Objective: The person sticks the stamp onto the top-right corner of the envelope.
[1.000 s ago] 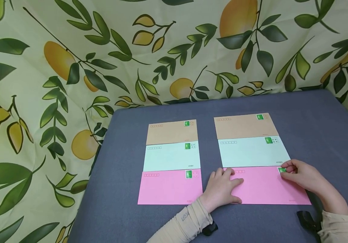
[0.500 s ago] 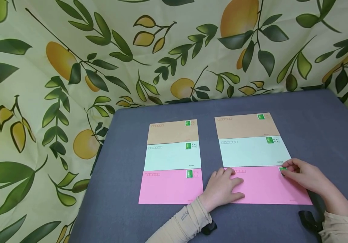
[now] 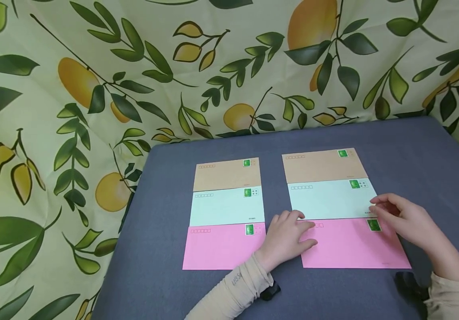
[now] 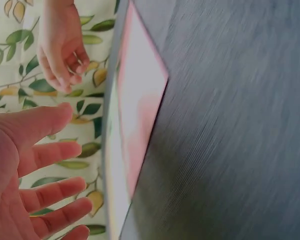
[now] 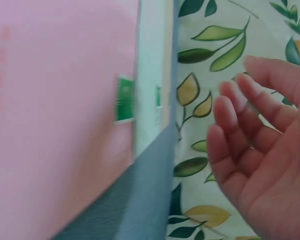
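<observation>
On the right-hand pink envelope (image 3: 349, 249), a green stamp (image 3: 374, 225) lies at the upper right corner. My right hand (image 3: 407, 220) hovers just above and to the right of that stamp, fingers loosely bent and holding nothing. In the right wrist view the stamp (image 5: 124, 99) is plain to see, apart from the fingertips (image 5: 225, 107). At the envelope's left edge is my left hand (image 3: 285, 238), its fingers spread. The left wrist view shows that hand (image 4: 35, 170) with nothing in its grasp, raised off the table.
Above the pink envelope lie a pale mint envelope (image 3: 329, 202) and a brown one (image 3: 321, 168), each stamped. A matching column stands at left: pink (image 3: 221, 251), mint (image 3: 225, 209) and brown (image 3: 225, 178), also stamped. The blue-grey tablecloth (image 3: 149, 249) meets a leaf-patterned curtain (image 3: 197, 102) behind.
My right hand has let go of the stamp and lifted up and to the right, uncovering it. My left hand has risen off the pink envelope and shifted slightly up and left.
</observation>
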A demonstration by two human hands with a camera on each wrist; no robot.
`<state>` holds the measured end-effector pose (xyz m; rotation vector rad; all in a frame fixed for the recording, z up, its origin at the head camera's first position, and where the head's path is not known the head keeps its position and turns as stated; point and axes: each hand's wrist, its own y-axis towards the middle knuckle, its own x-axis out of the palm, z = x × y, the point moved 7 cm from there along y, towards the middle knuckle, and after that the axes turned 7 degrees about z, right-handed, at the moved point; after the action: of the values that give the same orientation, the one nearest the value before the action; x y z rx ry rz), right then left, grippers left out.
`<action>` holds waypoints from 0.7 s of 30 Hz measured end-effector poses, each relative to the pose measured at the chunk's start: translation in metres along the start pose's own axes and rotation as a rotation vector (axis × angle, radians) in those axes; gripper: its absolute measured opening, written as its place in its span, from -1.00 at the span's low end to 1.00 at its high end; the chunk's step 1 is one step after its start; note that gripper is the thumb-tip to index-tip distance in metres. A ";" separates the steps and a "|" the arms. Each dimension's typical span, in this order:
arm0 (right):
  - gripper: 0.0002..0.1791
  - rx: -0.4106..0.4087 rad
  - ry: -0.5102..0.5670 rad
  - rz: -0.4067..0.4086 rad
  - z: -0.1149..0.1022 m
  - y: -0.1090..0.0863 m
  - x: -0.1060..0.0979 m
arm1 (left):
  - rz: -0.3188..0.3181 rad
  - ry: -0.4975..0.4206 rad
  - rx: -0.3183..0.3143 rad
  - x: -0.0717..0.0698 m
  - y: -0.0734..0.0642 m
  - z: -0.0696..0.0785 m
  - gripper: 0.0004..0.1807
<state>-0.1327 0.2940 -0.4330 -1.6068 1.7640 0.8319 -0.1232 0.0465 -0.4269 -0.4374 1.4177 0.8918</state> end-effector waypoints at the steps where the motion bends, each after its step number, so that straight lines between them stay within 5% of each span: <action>1: -0.61 -0.027 0.009 0.035 -0.004 0.001 -0.004 | 0.008 -0.001 -0.005 -0.004 0.000 -0.004 -0.60; 10: -0.51 -0.169 0.019 0.244 -0.040 0.015 -0.035 | 0.133 -0.018 -0.104 -0.051 0.000 -0.051 -0.48; 21: -0.34 -0.332 -0.003 0.294 -0.049 0.029 -0.055 | 0.219 -0.024 -0.217 -0.087 -0.009 -0.115 -0.32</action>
<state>-0.1582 0.2918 -0.3582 -1.5618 1.9682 1.3234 -0.1845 -0.0677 -0.3627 -0.4379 1.3699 1.2315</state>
